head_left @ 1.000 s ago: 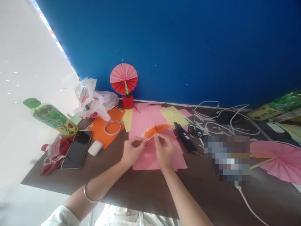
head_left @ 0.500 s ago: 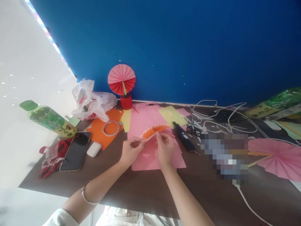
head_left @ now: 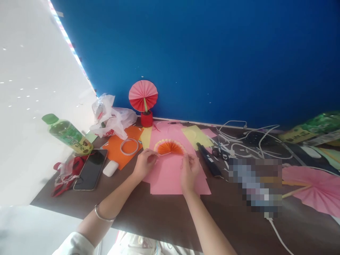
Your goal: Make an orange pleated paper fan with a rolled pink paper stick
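An orange pleated paper fan (head_left: 169, 147) with a pale yellow scalloped rim is spread in a half circle between my hands. My left hand (head_left: 145, 163) pinches its left end. At its right end, my right hand (head_left: 190, 170) has thumb and fingers closed on the edge. Beneath lie stacked pink paper sheets (head_left: 172, 180). Behind the fan, a round pink and red paper fan (head_left: 143, 95) stands in a small red pot (head_left: 146, 119).
On the left are a phone (head_left: 90, 170), a white earbud case (head_left: 111, 168), orange paper (head_left: 120, 159), a tape roll (head_left: 129, 146) and a green-capped bottle (head_left: 70, 136). Rightward lie a black glue gun-like tool (head_left: 208, 161), scissors (head_left: 223, 153), white cables (head_left: 247, 141) and a pink fan (head_left: 316, 187).
The orange fan, narrow and slanted before, is now spread wider and level, its pleats facing me. My hands have moved slightly apart. The whole view has shifted a little.
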Demonstrator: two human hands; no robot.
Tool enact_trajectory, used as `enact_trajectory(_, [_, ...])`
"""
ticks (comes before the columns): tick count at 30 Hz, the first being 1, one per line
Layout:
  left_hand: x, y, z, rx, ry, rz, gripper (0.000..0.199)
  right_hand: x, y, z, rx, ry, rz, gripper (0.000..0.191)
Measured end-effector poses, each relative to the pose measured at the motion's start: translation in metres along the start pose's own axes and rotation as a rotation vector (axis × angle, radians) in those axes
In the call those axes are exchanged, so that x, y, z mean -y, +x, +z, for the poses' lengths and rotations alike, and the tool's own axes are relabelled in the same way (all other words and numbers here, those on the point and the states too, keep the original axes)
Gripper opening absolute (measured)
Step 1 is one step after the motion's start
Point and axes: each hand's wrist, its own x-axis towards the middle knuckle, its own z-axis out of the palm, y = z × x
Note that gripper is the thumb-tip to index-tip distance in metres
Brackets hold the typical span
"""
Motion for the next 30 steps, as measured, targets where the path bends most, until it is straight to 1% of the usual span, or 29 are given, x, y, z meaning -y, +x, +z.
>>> enact_trajectory(2, [0.003,0.001,-0.006,-0.040,0.262,0.017,0.034,-0.002,-0.002,0.000,0.001,-0.012,-0.016,0.028])
enact_trajectory(3, [0.003,0.001,-0.009,-0.066,0.417,0.000,0.039,-0.003,-0.002,0.000,0.009,-0.012,-0.018,0.027])
enact_trajectory(5, [0.001,-0.001,-0.014,-0.127,0.734,-0.076,0.046,-0.003,-0.004,0.000,0.032,-0.005,-0.016,0.024])
enact_trajectory(7, [-0.001,-0.003,-0.018,-0.178,0.974,-0.169,0.049,-0.001,-0.006,0.002,0.058,-0.003,-0.019,0.022])
enact_trajectory(9, [-0.003,-0.003,-0.023,-0.197,1.096,-0.232,0.050,0.001,-0.009,0.003,0.078,-0.009,-0.031,0.021])
enact_trajectory(11, [-0.003,-0.002,-0.030,-0.174,1.146,-0.279,0.048,0.003,-0.011,0.004,0.098,-0.013,-0.040,0.020])
enact_trajectory(13, [-0.001,0.001,-0.038,-0.127,1.156,-0.334,0.045,0.002,-0.012,0.005,0.115,-0.015,-0.033,0.020])
enact_trajectory(15, [0.001,0.003,-0.045,-0.104,1.113,-0.371,0.043,0.001,-0.012,0.005,0.133,-0.014,-0.018,0.019])
enact_trajectory(16, [0.002,0.004,-0.047,-0.116,1.055,-0.362,0.042,0.000,-0.012,0.005,0.142,-0.019,-0.020,0.017])
enact_trajectory(18, [0.002,0.006,-0.047,-0.185,0.823,-0.257,0.037,-0.002,-0.013,0.005,0.182,-0.047,-0.042,0.015])
enact_trajectory(20, [-0.002,0.006,-0.041,-0.292,0.428,-0.096,0.029,-0.003,-0.015,0.006,0.279,-0.097,-0.085,0.016])
enact_trajectory(21, [-0.005,0.005,-0.036,-0.339,0.195,-0.031,0.025,-0.003,-0.017,0.007,0.355,-0.124,-0.116,0.018])
enact_trajectory(22, [-0.009,0.003,-0.030,-0.376,-0.035,-0.002,0.023,-0.003,-0.019,0.008,0.442,-0.147,-0.159,0.023])
enact_trajectory(23, [-0.013,0.001,-0.023,-0.389,-0.236,-0.013,0.023,-0.003,-0.021,0.009,0.529,-0.166,-0.215,0.029])
enact_trajectory(24, [-0.018,-0.001,-0.016,-0.354,-0.408,-0.057,0.021,-0.003,-0.023,0.010,0.605,-0.183,-0.279,0.034])
enact_trajectory(25, [-0.023,-0.004,-0.010,-0.287,-0.565,-0.116,0.020,-0.003,-0.025,0.011,0.660,-0.198,-0.341,0.035])
enact_trajectory(26, [-0.026,-0.007,-0.006,-0.223,-0.702,-0.179,0.020,-0.003,-0.027,0.011,0.692,-0.210,-0.394,0.031])
enact_trajectory(28, [-0.032,-0.010,0.000,-0.127,-0.907,-0.296,0.021,-0.003,-0.029,0.012,0.709,-0.227,-0.445,0.016])
enact_trajectory(29, [-0.033,-0.010,0.000,-0.099,-0.979,-0.335,0.022,-0.002,-0.030,0.012,0.702,-0.232,-0.441,0.011])
enact_trajectory(30, [-0.033,-0.010,0.000,-0.080,-1.032,-0.357,0.024,-0.001,-0.030,0.011,0.688,-0.226,-0.419,0.010])
